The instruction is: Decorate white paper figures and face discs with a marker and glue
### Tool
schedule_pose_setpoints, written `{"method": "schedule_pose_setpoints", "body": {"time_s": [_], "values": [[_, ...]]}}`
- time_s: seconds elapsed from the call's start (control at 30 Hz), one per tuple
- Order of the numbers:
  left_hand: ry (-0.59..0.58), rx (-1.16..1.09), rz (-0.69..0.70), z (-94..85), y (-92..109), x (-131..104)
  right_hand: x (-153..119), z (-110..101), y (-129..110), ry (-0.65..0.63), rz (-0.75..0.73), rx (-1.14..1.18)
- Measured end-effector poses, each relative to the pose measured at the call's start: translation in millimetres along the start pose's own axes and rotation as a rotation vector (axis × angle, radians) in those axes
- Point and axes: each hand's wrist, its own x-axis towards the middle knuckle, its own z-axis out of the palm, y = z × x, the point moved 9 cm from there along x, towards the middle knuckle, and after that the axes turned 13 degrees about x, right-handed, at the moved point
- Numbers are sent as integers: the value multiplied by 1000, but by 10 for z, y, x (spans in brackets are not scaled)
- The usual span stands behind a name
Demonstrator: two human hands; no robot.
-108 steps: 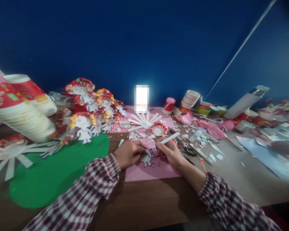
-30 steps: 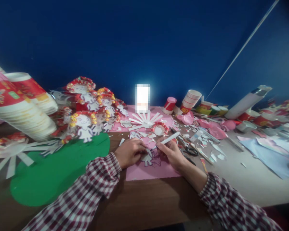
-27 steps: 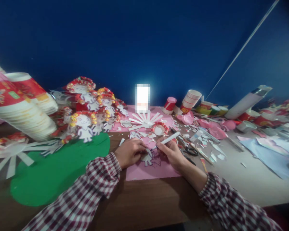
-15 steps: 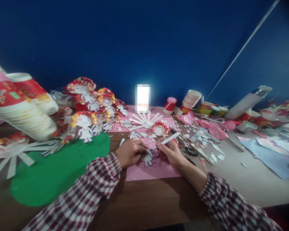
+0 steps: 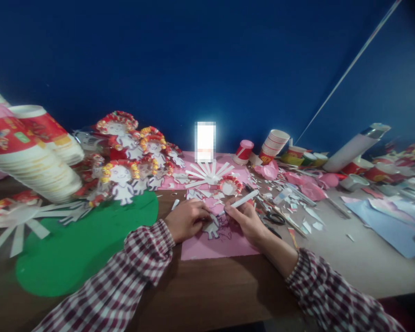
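Observation:
A small white paper doll cutout (image 5: pixel 211 228) with dark outlines lies on a pink sheet (image 5: pixel 221 251) in front of me. My left hand (image 5: pixel 190 218) is closed at the cutout's left side, with the fingertips pressing on its upper part and hiding some of it. Between the thumb and fingers of my right hand (image 5: pixel 245 220) is a white marker pen (image 5: pixel 244 198), slanted with its tip toward the cutout. Whether the tip touches the paper cannot be made out. Dark drawn lines show on the pink sheet beside the cutout.
Finished paper dolls (image 5: pixel 120 180) and stacked paper cups (image 5: pixel 34 170) stand left, by a green sheet (image 5: pixel 90 244). A fan-cut white cup (image 5: pixel 210 176) lies behind my hands. Scissors (image 5: pixel 275 218) and paper scraps (image 5: pixel 297 205) spread right. A blurred bright rectangle (image 5: pixel 205 142) stands behind.

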Motion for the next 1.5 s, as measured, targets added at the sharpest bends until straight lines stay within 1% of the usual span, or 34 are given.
{"method": "schedule_pose_setpoints", "body": {"time_s": [0.4, 0.6, 0.7, 0.8, 0.83, 0.9, 0.93, 0.97, 1.0, 1.07, 1.1, 1.13, 1.17, 1.23, 1.37, 1.43, 1.5], "values": [[18, 14, 8, 21, -15, -2, 10, -38, 25, -7, 2, 26], [83, 12, 70, -38, 63, 3, -5, -58, -66, 19, -76, -4], [87, 27, 56, -53, 15, 14, -17, -70, -114, 37, -117, -27], [95, 38, 15, -139, -8, 13, -23, -106, -130, 67, -130, -27], [98, 42, -6, -185, 26, 2, -22, -122, -129, 79, -130, -22], [80, 63, -55, -258, 193, -48, -20, -153, -137, 103, -143, -19], [83, 88, -93, -293, 316, -91, -20, -161, -146, 111, -155, -28], [80, 109, -106, -307, 485, -139, -21, -161, -154, 113, -167, -41], [68, 117, -74, -290, 703, -188, -24, -151, -159, 110, -177, -58], [9, 124, 30, -163, 1149, -283, -36, -110, -160, 91, -188, -92], [-2, 142, 31, -97, 1290, -320, -46, -78, -154, 73, -186, -106], [21, 163, 40, -56, 1406, -346, -56, -41, -143, 52, -181, -118], [59, 196, 34, -29, 1472, -359, -68, -6, -133, 33, -175, -130], [98, 268, -2, 32, 1495, -354, -92, 52, -119, 4, -167, -164], [158, 326, -71, 80, 1408, -321, -118, 91, -136, -4, -190, -229], [154, 298, -102, 112, 1371, -320, -117, 86, -125, -2, -183, -243], [106, 259, -113, 165, 1345, -317, -115, 84, -116, -5, -180, -268]]}}
